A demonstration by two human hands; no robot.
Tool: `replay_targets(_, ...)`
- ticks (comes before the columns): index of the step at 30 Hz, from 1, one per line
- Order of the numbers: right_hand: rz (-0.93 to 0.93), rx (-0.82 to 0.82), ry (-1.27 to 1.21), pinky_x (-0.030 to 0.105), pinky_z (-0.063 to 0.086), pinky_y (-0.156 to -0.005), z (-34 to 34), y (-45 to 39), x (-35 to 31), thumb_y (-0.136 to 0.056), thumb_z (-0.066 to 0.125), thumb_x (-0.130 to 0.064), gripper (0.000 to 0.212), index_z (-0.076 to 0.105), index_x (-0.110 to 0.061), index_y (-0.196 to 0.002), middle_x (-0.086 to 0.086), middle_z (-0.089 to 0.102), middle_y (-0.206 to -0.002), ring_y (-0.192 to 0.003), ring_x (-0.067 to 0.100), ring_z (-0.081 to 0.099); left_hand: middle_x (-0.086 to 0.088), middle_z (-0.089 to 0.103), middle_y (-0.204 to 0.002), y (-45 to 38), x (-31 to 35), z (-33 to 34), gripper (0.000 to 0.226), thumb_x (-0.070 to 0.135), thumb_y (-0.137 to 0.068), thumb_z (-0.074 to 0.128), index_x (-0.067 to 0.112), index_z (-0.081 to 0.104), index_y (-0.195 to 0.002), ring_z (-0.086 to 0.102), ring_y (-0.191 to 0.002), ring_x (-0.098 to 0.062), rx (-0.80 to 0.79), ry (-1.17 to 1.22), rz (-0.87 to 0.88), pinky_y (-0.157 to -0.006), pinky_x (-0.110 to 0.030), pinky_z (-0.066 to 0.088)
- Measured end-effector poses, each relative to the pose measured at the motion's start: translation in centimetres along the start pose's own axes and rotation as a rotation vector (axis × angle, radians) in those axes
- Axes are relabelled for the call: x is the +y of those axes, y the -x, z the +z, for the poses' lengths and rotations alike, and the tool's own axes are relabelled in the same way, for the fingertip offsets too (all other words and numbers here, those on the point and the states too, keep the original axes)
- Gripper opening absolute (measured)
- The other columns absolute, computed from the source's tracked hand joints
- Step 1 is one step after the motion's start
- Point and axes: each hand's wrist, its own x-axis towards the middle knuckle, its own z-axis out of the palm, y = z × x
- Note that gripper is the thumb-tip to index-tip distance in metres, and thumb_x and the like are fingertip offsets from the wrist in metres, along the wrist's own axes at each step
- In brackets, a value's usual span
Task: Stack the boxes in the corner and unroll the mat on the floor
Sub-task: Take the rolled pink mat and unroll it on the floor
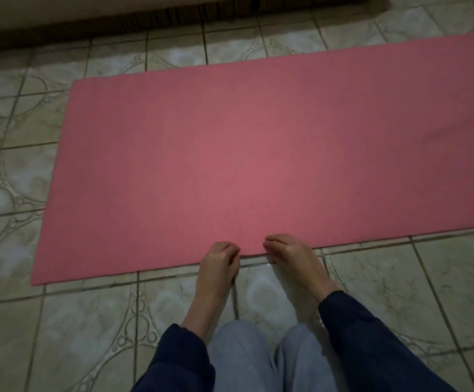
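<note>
A pink mat (258, 154) lies flat and unrolled on the tiled floor, its left end in view and its right end running out of frame. My left hand (219, 261) and my right hand (289, 256) sit side by side at the mat's near long edge, fingers curled onto that edge. Both appear to pinch the edge, the thumbs hidden beneath. No boxes are visible.
Patterned grey floor tiles (89, 321) surround the mat. A pale wall or furniture base (89, 9) with a dark gap beneath runs along the top. My knees in grey trousers (258, 357) are at the bottom, with dark blue sleeves on both arms.
</note>
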Motion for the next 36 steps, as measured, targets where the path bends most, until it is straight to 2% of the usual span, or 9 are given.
replay_targets(4,-0.025,-0.026,0.058,0.027,0.038,-0.106,0.8,-0.1,1.2,-0.091,0.055,-0.009,0.031,0.064,-0.012,-0.12,0.007,0.059,-0.13,-0.125,0.022,0.051,-0.004,0.071,-0.096,0.4,0.4,0.7,0.025,0.007,-0.072,0.077,0.007,0.075,-0.097,0.063,-0.09,-0.016,0.079,0.077,-0.09,-0.082,-0.025,0.053)
replay_targets(8,-0.04,0.138,-0.064,0.02,0.055,-0.078,1.6,-0.3,1.1,-0.071,0.073,0.005,0.022,0.074,0.001,-0.092,0.014,0.073,-0.095,-0.087,0.027,0.07,-0.005,0.073,-0.087,0.6,0.7,0.8,0.016,0.006,-0.075,0.075,0.007,0.076,-0.091,0.064,-0.08,-0.015,0.101,0.062,-0.118,-0.076,-0.009,0.04)
replay_targets(11,-0.128,0.149,-0.023,0.024,0.057,-0.063,1.0,-0.3,0.4,-0.063,0.08,0.001,0.02,0.076,-0.005,-0.082,0.006,0.076,-0.08,-0.069,0.019,0.07,-0.007,0.07,-0.074,0.6,0.9,0.7,0.009,0.001,-0.074,0.074,0.005,0.075,-0.082,0.063,-0.067,-0.018,0.077,0.016,-0.088,-0.07,-0.011,0.033)
replay_targets(19,-0.116,0.101,-0.019,0.028,0.059,-0.061,0.9,0.1,0.6,-0.069,0.075,-0.001,0.013,0.076,-0.007,-0.08,0.006,0.075,-0.076,-0.067,0.021,0.07,-0.007,0.067,-0.073,1.6,0.8,0.9,0.006,0.0,-0.077,0.07,0.007,0.07,-0.077,0.061,-0.067,-0.02,0.034,-0.037,-0.069,-0.063,-0.011,0.029)
replay_targets(23,-0.127,0.055,-0.014,0.032,0.059,-0.072,0.4,0.1,0.9,-0.074,0.071,-0.002,0.015,0.076,-0.007,-0.087,0.008,0.075,-0.084,-0.077,0.022,0.07,-0.007,0.068,-0.075,1.7,0.9,1.1,0.006,0.002,-0.079,0.067,0.007,0.07,-0.077,0.062,-0.07,-0.019,0.01,-0.041,-0.073,-0.063,-0.019,0.039)
replay_targets(27,-0.17,0.025,0.019,0.032,0.058,-0.077,0.1,0.3,1.0,-0.075,0.073,-0.007,0.015,0.076,-0.01,-0.09,0.005,0.075,-0.091,-0.084,0.019,0.069,-0.008,0.067,-0.08,1.4,0.6,0.6,0.007,0.007,-0.083,0.063,0.005,0.068,-0.08,0.061,-0.075,-0.022,-0.038,-0.052,-0.032,-0.065,-0.022,0.038)
replay_targets(31,-0.129,0.074,0.053,0.033,0.055,-0.086,0.1,0.2,1.1,-0.085,0.065,-0.02,0.022,0.069,-0.012,-0.104,0.002,0.067,-0.109,-0.099,0.017,0.062,-0.008,0.064,-0.094,0.8,0.1,0.2,0.014,0.013,-0.088,0.059,0.007,0.067,-0.098,0.057,-0.088,-0.022,-0.054,-0.065,0.019,-0.074,-0.024,0.042)
replay_targets(34,-0.058,0.112,0.134,0.038,0.043,-0.104,-0.2,-0.8,1.2,-0.089,0.06,-0.017,0.042,0.055,-0.01,-0.129,0.01,0.051,-0.138,-0.124,0.025,0.051,-0.012,0.057,-0.121,0.2,-0.2,0.4,0.038,0.015,-0.089,0.058,0.01,0.056,-0.127,0.053,-0.109,-0.026,-0.047,-0.129,-0.012,-0.094,-0.039,0.048)
replay_targets(36,-0.003,0.004,0.214,0.043,0.026,-0.114,-0.6,-1.5,1.2,-0.093,0.053,-0.025,0.052,0.039,-0.015,-0.142,0.007,0.031,-0.153,-0.139,0.023,0.034,-0.013,0.041,-0.144,-0.3,0.1,0.3,0.046,0.02,-0.093,0.052,0.017,0.044,-0.139,0.038,-0.132,-0.028,-0.092,-0.168,-0.079,-0.113,-0.045,0.028)
